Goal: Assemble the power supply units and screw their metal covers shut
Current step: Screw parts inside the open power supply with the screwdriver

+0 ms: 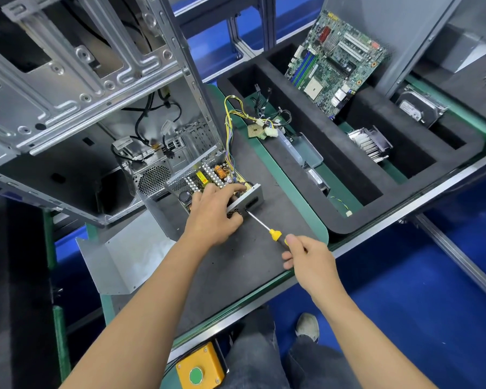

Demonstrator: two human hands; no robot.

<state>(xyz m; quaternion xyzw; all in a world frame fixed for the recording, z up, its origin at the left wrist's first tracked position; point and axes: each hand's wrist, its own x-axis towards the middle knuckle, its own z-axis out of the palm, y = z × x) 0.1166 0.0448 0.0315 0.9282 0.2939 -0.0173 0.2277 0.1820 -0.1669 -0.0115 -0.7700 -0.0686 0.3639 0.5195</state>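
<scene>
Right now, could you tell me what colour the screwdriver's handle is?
The screwdriver handle is yellow with black, gripped by the right hand; the head view shows it.

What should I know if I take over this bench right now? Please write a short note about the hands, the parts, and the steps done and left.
Left hand: pressing down on the open power supply unit, holding it steady on the dark mat.
Right hand: grip closed on the yellow-handled screwdriver; its tip is at the unit's near side panel.
Metal cover: lying loose on the mat, left of the unit, not fitted.
Done: the board sits inside the unit's housing.
Left: finish the side screw, whose state I cannot tell, then fit the cover and screw it shut.
</scene>
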